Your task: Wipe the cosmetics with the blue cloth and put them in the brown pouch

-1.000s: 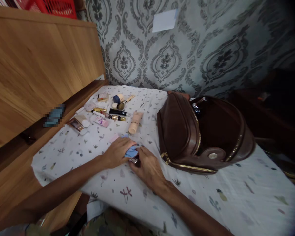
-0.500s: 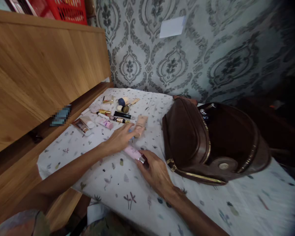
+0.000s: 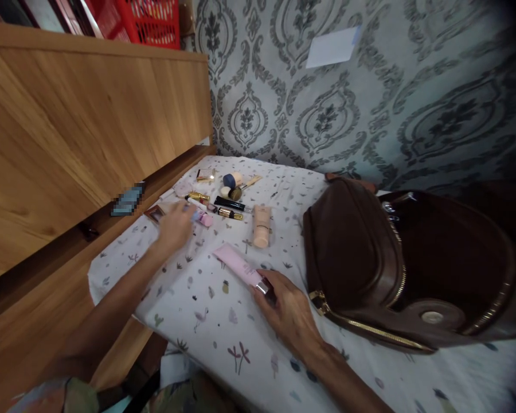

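Observation:
My right hand (image 3: 286,307) is closed around the silver-and-dark cap end of a pink squeeze tube (image 3: 238,265), which points away to the upper left just over the cloth. My left hand (image 3: 176,226), slightly blurred, is over the left cosmetics. A small light-blue item (image 3: 195,215) shows at its fingertips, its kind unclear. Beside that hand lies a smaller pink tube (image 3: 205,219), partly covered. A brown tube (image 3: 155,213) is mostly hidden behind the hand. Between the hands and the bag lies a beige tube (image 3: 262,226).
An open brown leather backpack (image 3: 352,246) fills the right side of the patterned cloth (image 3: 223,338). Farther back lie a black tube (image 3: 232,203), a gold-and-black tube (image 3: 230,213), a brush (image 3: 236,193) and a compact (image 3: 206,174). A wooden cabinet (image 3: 98,109) borders the left.
My left hand has moved left from beside the beige tube to the left cosmetics, with the light-blue item at its fingertips. My right hand keeps hold of the pink squeeze tube. The view has shifted left.

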{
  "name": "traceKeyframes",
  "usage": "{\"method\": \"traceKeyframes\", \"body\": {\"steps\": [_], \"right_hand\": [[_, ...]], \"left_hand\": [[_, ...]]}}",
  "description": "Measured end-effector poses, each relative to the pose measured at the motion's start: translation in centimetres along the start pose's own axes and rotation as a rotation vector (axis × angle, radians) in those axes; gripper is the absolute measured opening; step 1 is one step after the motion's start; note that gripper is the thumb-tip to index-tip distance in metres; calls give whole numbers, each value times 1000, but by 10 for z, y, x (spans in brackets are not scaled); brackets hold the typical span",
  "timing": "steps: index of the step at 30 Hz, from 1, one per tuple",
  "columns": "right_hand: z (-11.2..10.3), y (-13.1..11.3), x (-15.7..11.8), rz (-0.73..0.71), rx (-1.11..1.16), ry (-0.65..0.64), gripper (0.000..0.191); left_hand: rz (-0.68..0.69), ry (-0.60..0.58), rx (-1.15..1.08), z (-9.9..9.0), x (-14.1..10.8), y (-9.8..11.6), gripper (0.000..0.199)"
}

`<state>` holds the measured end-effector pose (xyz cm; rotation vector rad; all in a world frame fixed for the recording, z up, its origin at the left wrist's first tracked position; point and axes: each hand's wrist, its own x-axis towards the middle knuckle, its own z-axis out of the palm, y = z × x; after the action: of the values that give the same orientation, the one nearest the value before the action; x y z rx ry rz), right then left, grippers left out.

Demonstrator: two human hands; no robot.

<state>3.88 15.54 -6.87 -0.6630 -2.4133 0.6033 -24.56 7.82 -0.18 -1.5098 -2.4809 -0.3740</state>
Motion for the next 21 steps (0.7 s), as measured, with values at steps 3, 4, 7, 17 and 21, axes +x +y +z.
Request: {"method": "traceKeyframes", "body": {"steps": [3, 4, 7, 17, 21], "right_hand": [[-1, 0, 0, 15, 6, -20, 27], [-1, 0, 1, 23, 9, -29, 28], [-1, -1, 1, 52, 27, -40, 30], [-20, -12, 10, 265, 258, -66, 47], [-19, -8, 12, 306, 319, -49, 51]], "left_hand": [[-215, 9, 15, 0, 3, -58, 48], [-214, -16, -12, 3, 5, -71, 48], [-151, -62, -81, 13, 11, -84, 49], [-33, 72, -151, 10, -9, -25, 47], [291, 123, -236, 2, -42, 25, 49]]}}
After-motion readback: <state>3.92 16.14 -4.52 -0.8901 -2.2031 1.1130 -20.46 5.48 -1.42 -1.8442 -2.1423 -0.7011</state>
